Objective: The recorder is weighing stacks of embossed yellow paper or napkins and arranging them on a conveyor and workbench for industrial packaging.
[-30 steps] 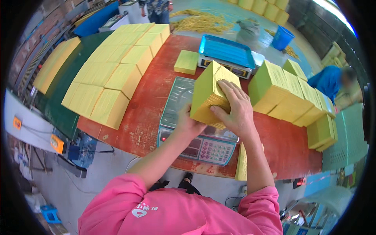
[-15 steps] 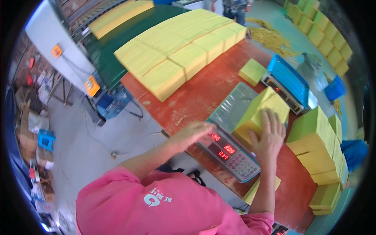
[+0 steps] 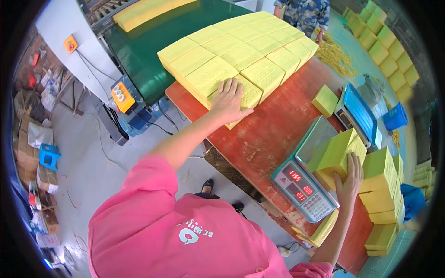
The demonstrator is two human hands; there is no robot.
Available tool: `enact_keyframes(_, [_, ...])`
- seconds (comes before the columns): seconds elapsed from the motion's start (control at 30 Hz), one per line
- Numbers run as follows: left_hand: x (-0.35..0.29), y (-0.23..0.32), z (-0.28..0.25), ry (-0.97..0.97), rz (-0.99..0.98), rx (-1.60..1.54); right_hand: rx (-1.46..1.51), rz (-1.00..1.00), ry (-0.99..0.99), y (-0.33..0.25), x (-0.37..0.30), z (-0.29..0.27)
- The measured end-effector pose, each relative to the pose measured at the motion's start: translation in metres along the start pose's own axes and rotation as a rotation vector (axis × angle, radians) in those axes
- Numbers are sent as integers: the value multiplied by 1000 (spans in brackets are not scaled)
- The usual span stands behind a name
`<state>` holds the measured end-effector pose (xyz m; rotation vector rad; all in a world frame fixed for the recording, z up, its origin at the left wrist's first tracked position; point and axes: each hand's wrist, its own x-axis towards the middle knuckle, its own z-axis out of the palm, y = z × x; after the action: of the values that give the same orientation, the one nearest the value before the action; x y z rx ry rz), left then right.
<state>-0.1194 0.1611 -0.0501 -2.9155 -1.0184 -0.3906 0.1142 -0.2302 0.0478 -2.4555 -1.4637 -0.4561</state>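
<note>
My left hand [image 3: 228, 103] lies with spread fingers on the nearest corner of a large block of yellow paper stacks [image 3: 241, 46] on the table. My right hand [image 3: 351, 180] rests against the near right end of another yellow paper stack [image 3: 337, 153], thumb apart from its straight fingers. That stack sits on the right part of the glossy pan of a digital scale [image 3: 306, 192] with lit red digits and a keypad. Both hands are open.
The red table [image 3: 259, 134] also bears a small yellow stack [image 3: 325, 100], a second scale with a blue tray [image 3: 359, 116] and piled stacks [image 3: 382, 185] at the right. A green conveyor belt [image 3: 139, 60] adjoins the far left. Beyond the table stands a person in camouflage [image 3: 303, 16].
My left hand has moved from above the scale's display out to the large block. My right hand has slid from the stack's top toward its right end. The view has shifted; the red readings differ.
</note>
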Motion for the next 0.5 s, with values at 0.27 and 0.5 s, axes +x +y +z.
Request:
enact_keyframes(0.27, [0, -3, 15, 117, -20, -101, 419, -61, 83, -164, -3, 18])
enact_keyframes(0.5, [24, -70, -5, 399, 154, -125, 1029, -98, -136, -303, -7, 116])
